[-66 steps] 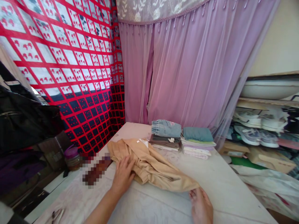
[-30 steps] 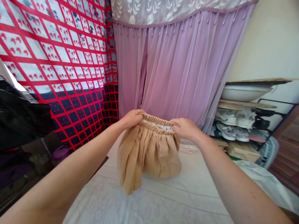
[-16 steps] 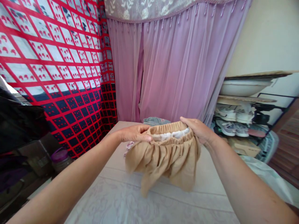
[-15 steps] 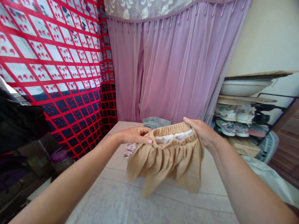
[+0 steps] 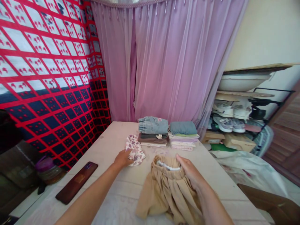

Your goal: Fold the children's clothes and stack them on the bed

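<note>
A tan pleated skirt [image 5: 165, 187] with an elastic waistband lies crumpled on the pale table [image 5: 225, 184]. My right hand [image 5: 188, 170] rests flat on its waistband, fingers stretched out. My left hand [image 5: 122, 158] reaches left of it and touches a small floral cloth [image 5: 134, 150]; its fingers are partly hidden under the cloth's edge. Behind the cloth stand two stacks of folded clothes, one topped with denim [image 5: 153, 125], the other with a teal piece [image 5: 183, 128].
A dark phone [image 5: 77, 182] lies at the table's left edge. A red and navy patterned cloth [image 5: 47, 78] hangs left, a pink curtain [image 5: 168, 62] behind. A shoe rack [image 5: 236, 115] stands right, with a white plastic sheet [image 5: 246, 168] below.
The skirt was held up by its waistband in both hands; now it lies on the table. My left hand let go and moved left to the floral cloth.
</note>
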A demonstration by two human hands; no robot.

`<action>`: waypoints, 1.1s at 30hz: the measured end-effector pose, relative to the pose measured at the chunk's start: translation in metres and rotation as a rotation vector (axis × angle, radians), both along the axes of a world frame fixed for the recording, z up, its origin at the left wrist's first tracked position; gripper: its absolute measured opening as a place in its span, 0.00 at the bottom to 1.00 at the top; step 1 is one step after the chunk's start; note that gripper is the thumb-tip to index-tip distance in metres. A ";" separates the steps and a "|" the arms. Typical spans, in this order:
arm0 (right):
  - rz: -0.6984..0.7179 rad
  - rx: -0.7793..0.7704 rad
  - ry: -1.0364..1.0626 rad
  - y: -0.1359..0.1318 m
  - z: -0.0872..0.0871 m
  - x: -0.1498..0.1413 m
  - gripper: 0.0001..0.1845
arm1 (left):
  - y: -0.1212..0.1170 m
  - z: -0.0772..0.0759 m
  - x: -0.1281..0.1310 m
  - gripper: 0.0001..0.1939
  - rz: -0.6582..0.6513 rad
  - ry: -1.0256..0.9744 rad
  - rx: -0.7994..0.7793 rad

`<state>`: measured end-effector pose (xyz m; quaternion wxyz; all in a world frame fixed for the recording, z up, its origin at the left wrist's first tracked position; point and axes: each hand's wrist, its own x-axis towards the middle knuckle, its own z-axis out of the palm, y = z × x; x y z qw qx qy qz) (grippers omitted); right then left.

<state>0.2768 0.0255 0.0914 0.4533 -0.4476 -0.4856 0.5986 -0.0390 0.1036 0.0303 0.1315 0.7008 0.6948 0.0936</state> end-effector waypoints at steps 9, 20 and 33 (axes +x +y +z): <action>0.036 0.006 0.074 -0.003 -0.020 0.011 0.31 | 0.071 0.073 -0.045 0.30 0.260 0.055 0.205; 0.183 0.136 -0.158 -0.008 0.002 0.014 0.21 | -0.032 0.001 0.057 0.55 -0.586 -0.767 -0.294; -0.145 0.497 -0.385 0.038 0.070 0.030 0.26 | -0.024 0.106 0.049 0.32 -0.324 -0.950 0.098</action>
